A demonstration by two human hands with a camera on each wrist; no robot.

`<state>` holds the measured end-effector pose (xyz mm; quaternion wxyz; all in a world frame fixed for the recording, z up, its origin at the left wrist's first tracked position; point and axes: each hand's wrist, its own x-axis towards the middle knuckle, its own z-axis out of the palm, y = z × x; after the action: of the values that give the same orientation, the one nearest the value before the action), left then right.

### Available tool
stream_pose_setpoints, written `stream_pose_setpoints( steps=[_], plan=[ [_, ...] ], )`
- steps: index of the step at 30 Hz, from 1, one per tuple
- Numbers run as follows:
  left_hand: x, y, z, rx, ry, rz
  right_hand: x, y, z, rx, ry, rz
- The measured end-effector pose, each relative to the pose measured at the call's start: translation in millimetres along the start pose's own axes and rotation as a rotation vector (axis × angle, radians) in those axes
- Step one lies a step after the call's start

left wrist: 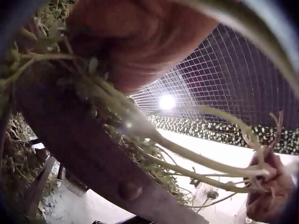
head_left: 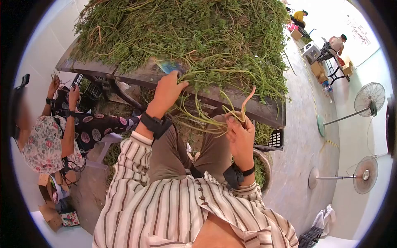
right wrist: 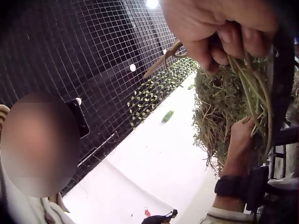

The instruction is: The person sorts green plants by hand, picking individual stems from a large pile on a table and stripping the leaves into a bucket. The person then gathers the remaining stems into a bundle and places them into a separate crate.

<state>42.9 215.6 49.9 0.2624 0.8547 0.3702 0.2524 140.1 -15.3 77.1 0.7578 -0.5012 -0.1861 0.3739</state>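
A small bunch of long green stems (head_left: pixel 211 121) stretches between my two hands in front of the table edge. My right hand (head_left: pixel 242 134) pinches the bunch at its root end, where a reddish-brown root sticks up past the fingers. My left hand (head_left: pixel 166 91) grips the leafier part of the same stems at the table's front edge; in the left wrist view its fingers are partly hidden by leaves. Behind both hands a large heap of leafy green plants (head_left: pixel 186 33) covers the dark table (head_left: pixel 136 79). A blue bag-like scrap (head_left: pixel 170 67) lies at the heap's front, just beyond the left hand.
Under the table's right end stands a black crate (head_left: pixel 275 139), with a round tub (head_left: pixel 265 169) of greens beside my right knee. Another person (head_left: pixel 49 136) sits at the left. Two standing fans (head_left: pixel 366 174) are at the right, and others work farther back.
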Motion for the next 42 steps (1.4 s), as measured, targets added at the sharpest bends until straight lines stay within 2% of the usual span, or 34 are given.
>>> stream_pose_setpoints(
  steps=[4, 6, 8, 10, 14, 16, 17, 19, 20, 22, 24, 26, 27, 29, 32, 33, 34, 36, 38, 40, 42],
  plan=[
    [23.5, 10.4, 5.1, 0.09, -0.107, 0.029, -15.6, -16.4, -1.9, 0.016, 0.029, -0.022],
    [43.7, -4.7, 20.1, 0.178, -0.007, 0.142, -23.2, -26.8, -5.0, 0.008, 0.052, -0.029],
    [67.1, -13.2, 23.0, 0.154, 0.015, 0.152, -29.5, -34.9, -9.8, 0.004, 0.101, -0.045],
    [97.8, -37.3, 30.5, 0.187, 0.127, 0.166, -33.0, -38.8, -12.7, -0.008, 0.117, -0.078],
    [121.2, -33.6, 20.0, 0.227, 0.04, 0.103, -32.1, -34.4, -23.7, 0.016, 0.138, -0.068],
    [100.5, -8.2, -3.5, -0.037, -0.051, 0.033, -27.7, -28.9, -26.3, 0.041, 0.079, -0.068],
    [92.1, -8.2, -10.1, -0.029, -0.052, 0.029, -25.0, -29.4, -21.7, -0.007, 0.143, -0.059],
    [74.3, -10.0, -22.1, -0.211, 0.027, 0.152, -19.5, -27.0, -22.0, -0.005, 0.117, -0.039],
    [64.3, -9.8, -28.4, -0.203, 0.021, 0.148, -17.1, -24.9, -22.1, -0.012, 0.091, -0.025],
    [38.9, -5.2, -47.4, -0.419, -0.13, 0.059, -11.1, -19.2, -19.4, -0.016, 0.073, -0.038],
    [3.5, 18.0, -65.9, -0.455, -0.151, 0.088, -4.5, -13.4, -15.6, -0.061, 0.037, -0.023],
    [-22.4, 32.1, -71.0, -0.582, -0.376, -0.034, 3.0, -5.8, -7.4, -0.086, 0.001, -0.026],
    [-36.1, 39.4, -67.0, -0.688, -0.375, -0.015, 5.7, -2.0, -1.4, -0.124, -0.012, -0.041],
    [-51.4, 36.0, -55.5, -0.708, -0.446, -0.029, 11.3, 4.9, 0.9, -0.261, -0.096, -0.104],
    [-67.6, 44.2, -40.5, -0.713, -0.556, -0.018, 10.9, 4.4, 16.6, -0.425, -0.162, -0.074],
    [-71.9, 49.6, -35.9, -0.791, -0.6, -0.008, 10.8, 5.3, 20.5, -0.297, -0.224, -0.06],
    [-75.7, 55.1, -31.8, -0.867, -0.643, 0.004, 12.2, 9.7, 21.9, -0.303, -0.221, -0.057],
    [-79.6, 59.8, -25.6, -0.853, -0.628, 0.017, 15.9, 20.3, 20.0, -0.239, -0.307, -0.13],
    [-80.9, 56.2, -15.7, -0.799, -0.594, 0.037, 16.2, 21.5, 15.4, -0.223, -0.285, -0.124],
    [-81.1, 58.6, -15.8, -0.743, -0.618, 0.081, 17.2, 22.4, 7.8, -0.333, -0.346, -0.12],
    [-80.9, 59.3, -15.2, -0.684, -0.64, 0.123, 17.3, 27.3, 7.0, -0.294, -0.299, -0.134]
  ],
)
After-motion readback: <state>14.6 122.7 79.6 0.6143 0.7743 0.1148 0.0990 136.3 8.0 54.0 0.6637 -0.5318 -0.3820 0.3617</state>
